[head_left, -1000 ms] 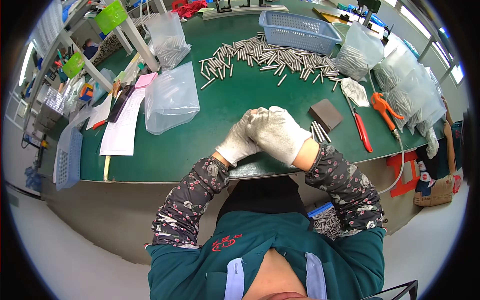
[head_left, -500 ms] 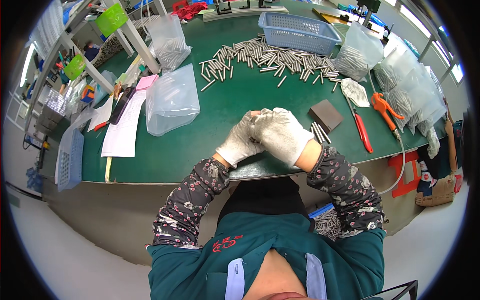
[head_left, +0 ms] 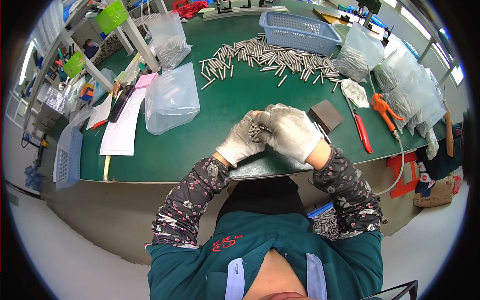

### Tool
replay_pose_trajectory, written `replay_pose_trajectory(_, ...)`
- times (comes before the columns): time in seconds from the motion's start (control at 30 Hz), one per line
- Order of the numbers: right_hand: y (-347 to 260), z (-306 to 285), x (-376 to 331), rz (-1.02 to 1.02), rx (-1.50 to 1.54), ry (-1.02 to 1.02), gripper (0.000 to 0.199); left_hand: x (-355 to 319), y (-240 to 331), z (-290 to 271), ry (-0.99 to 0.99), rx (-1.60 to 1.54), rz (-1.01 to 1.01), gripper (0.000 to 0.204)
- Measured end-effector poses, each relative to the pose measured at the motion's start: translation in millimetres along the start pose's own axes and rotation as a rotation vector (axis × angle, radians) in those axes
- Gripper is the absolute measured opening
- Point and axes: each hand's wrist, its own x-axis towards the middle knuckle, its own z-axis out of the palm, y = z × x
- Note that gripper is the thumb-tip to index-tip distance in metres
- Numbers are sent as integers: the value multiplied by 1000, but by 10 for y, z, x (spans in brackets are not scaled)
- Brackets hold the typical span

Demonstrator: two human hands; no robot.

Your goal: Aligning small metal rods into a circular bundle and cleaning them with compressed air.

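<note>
My left hand (head_left: 238, 142), in a white work glove, is closed around a bundle of short metal pins (head_left: 256, 131), whose round ends show between my hands. My right hand (head_left: 292, 131), gloved too, curls against the bundle from the right with its fingers bent over it. How many pins its fingertips grip is hidden. Beside my right wrist a few loose pins (head_left: 325, 134) lie next to a dark brown block (head_left: 326, 116). Farther back, a wide heap of the same pins (head_left: 272, 56) spreads over the green table (head_left: 227, 95).
A blue basket (head_left: 300, 34) stands behind the heap. Bags of pins (head_left: 352, 55) line the right, near an orange air gun (head_left: 385, 107) and red-handled pliers (head_left: 362, 130). At left lie a clear bag (head_left: 172, 100), a paper sheet (head_left: 120, 135) and a black marker-like object (head_left: 121, 104).
My right hand has shifted slightly right, partly covering the loose pins by the block. The bundle's ends, largely covered before, now show. My left hand stays almost in place.
</note>
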Motion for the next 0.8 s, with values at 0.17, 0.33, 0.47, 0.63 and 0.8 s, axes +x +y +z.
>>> replay_pose_trajectory(0.17,111,70,-43,7,163,132,11,16,178,29,-20,56,-74,61)
replay_pose_trajectory(0.33,393,-320,-122,140,145,-268,13,-6,199,-11,-31,5,-145,61)
replay_pose_trajectory(0.47,449,-264,-179,310,-20,-707,17,-4,195,-9,-21,78,-101,60)
replay_pose_trajectory(0.63,489,-26,-290,220,-112,-260,21,-28,249,-20,-49,-11,-113,64)
replay_pose_trajectory(0.8,166,238,-277,442,793,-94,34,-46,259,0,-92,-218,-39,82)
